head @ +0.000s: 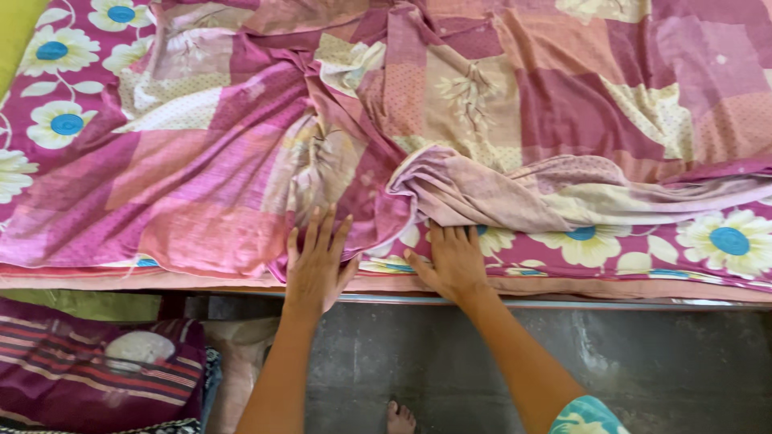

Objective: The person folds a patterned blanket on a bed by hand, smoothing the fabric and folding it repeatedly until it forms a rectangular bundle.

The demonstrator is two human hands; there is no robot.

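Pink patchwork cloth, a thin blanket (pixel 338 137), lies crumpled across the bed, and both hands rest on it at the near edge. The left hand (pixel 318 261) lies flat with fingers spread on the blanket, pressing down rather than gripping; nothing is held in it. The right hand (pixel 452 261), just to the right of it, also lies open and flat, its fingertips touching the rolled fold (pixel 482 193) where the blanket's edge has bunched into a thick ridge. That ridge runs off to the right, well away from the hands, and below it the flowered sheet (pixel 691 241) shows bare.

Judging from this, the risk is the blanket itself. It is light and already heavily creased, so flat palms pushing on it could drag the wrinkles along instead of smoothing them, and the ridge may roll tighter. With neither hand closed on the cloth, a slip would let the near edge slide off the bed toward the grey floor (pixel 643 370). Below the blanket's left part a striped cloth bundle (pixel 88 362) sits on the floor, where a hanging edge could snag.
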